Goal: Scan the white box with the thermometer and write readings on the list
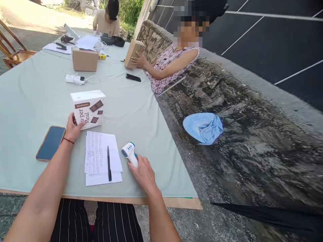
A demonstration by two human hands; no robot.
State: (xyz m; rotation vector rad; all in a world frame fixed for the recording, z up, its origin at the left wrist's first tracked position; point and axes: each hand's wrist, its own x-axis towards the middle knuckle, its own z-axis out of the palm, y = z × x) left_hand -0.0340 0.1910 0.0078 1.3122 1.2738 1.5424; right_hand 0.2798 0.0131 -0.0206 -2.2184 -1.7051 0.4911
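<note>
My left hand (74, 127) grips the lower left side of a white food box (94, 116) printed with chocolate pieces; the box stands on the cloth-covered table. My right hand (143, 173) is wrapped round the handle of a white and blue infrared thermometer (130, 154), its head turned toward the left. Between my arms lie printed sheets of paper (94, 154) with a black pen (109, 163) across them. Left of my wrist is a smartphone (51, 143) with a dark screen.
Farther along the table (22, 101) are a white device with a cable (75, 79), a cardboard box (85, 60), a dark phone (133, 77) and a yellow tape measure (102, 56). At right, a co-worker's hand (138, 60) holds another carton (131, 55). Someone (107, 23) sits at the far end.
</note>
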